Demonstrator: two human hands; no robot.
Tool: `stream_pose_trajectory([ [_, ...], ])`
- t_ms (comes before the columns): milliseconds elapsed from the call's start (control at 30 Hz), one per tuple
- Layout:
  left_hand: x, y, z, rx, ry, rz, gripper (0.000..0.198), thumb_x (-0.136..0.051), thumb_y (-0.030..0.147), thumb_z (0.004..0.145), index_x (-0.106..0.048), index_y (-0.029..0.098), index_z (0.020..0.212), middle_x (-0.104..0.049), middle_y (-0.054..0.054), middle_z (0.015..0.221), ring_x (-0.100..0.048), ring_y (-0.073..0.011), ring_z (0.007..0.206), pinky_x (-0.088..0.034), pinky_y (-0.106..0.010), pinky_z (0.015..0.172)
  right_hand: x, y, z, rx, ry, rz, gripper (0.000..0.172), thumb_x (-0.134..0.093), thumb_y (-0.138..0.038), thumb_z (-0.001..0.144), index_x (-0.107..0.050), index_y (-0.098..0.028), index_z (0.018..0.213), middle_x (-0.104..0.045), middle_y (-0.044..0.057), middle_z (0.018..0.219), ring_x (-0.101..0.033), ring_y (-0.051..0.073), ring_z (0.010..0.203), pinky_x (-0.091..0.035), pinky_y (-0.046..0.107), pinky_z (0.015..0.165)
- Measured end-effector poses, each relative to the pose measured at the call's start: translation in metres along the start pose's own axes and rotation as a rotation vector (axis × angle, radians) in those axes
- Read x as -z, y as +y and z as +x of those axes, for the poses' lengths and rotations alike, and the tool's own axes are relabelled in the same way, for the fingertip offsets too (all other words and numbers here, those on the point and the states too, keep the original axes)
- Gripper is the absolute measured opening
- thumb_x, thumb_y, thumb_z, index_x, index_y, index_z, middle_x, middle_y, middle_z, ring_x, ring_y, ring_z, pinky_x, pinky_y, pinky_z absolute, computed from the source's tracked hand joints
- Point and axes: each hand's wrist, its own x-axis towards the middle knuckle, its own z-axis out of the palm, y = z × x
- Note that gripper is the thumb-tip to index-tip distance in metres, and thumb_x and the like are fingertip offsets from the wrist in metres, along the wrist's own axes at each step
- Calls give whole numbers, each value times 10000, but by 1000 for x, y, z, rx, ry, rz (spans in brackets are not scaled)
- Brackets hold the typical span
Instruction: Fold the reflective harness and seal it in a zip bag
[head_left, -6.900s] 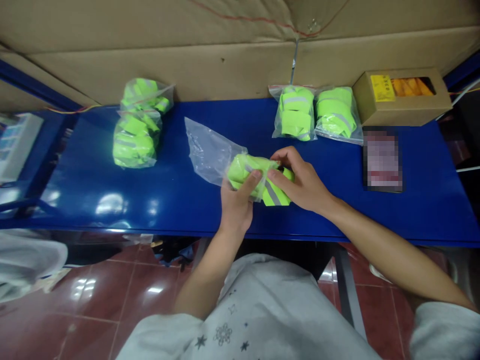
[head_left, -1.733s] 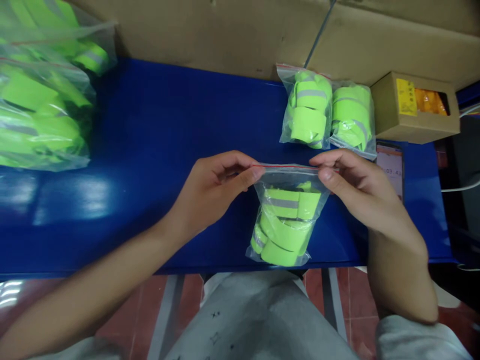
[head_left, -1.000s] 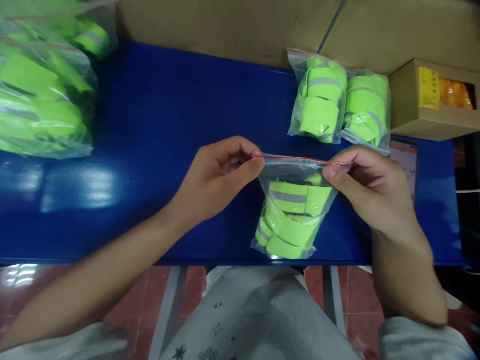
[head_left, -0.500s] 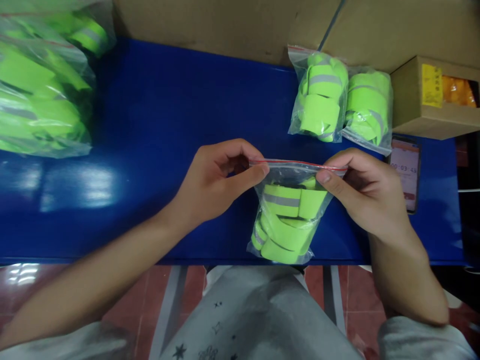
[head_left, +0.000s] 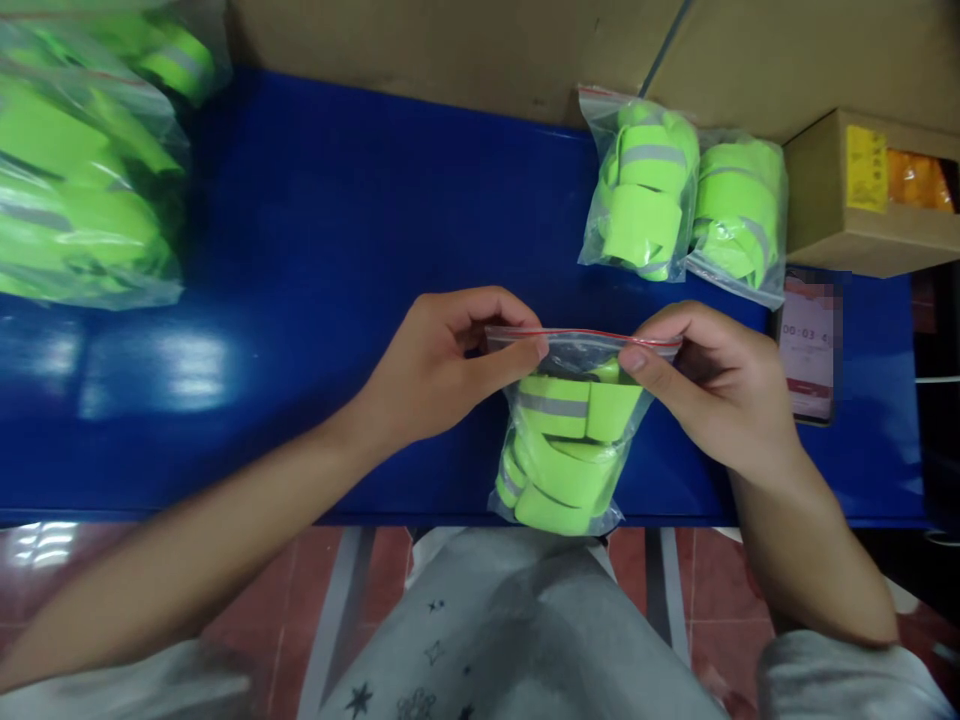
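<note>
A clear zip bag (head_left: 577,352) with a red line along its top hangs between my two hands, near the front edge of the table. Inside it lies a folded neon-yellow reflective strap (head_left: 568,465) with grey stripes. My left hand (head_left: 457,365) pinches the bag's top edge at its left part, thumb in front. At the right part of the same edge, my right hand (head_left: 712,385) pinches the zip between thumb and fingers. Whether the zip is sealed along its whole length I cannot tell.
Two filled zip bags (head_left: 651,190) lie at the back right, beside a cardboard box (head_left: 817,190) with orange contents. A phone (head_left: 806,350) showing a timer lies right of my right hand. Larger bags of neon straps (head_left: 82,200) sit at the left on the blue table (head_left: 375,200).
Both hands and the bag have shifted slightly left. My fingers have come a little closer together along the zip, and still pinch the bag's top edge.
</note>
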Motion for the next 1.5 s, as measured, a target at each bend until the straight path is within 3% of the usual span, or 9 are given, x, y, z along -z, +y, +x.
stream_pose_trajectory([
  [433,-1,5,0,18,-106,-3,104,-814,293,833,-742,218,841,-701,-5,781,-621,-151,693,-466,-266,625,-4,-4,-2,33,-30,-35,138,-766,-362,972,-733,-257,888,-713,13,833,-622,165,729,-491,306,617],
  [767,-2,2,-2,-23,-88,37,92,-802,267,845,-740,232,788,-670,9,709,-565,-135,606,-405,-271,561,-8,-3,-2,53,-36,-66,137,-764,-358,970,-734,-251,889,-720,17,833,-637,171,737,-503,312,637],
  [1100,8,10,4,45,-194,45,94,-795,297,842,-757,210,836,-736,-16,791,-668,-162,723,-502,-253,637,-1,-4,-1,64,-73,-110,130,-758,-377,974,-742,-264,912,-742,24,863,-652,188,753,-525,342,662],
  [1500,17,10,2,-42,-135,208,126,-779,345,885,-797,232,830,-740,-13,761,-629,-155,668,-443,-263,580,7,-5,0,12,-156,-88,107,-756,-371,979,-721,-286,924,-722,-4,852,-633,176,729,-486,345,664],
])
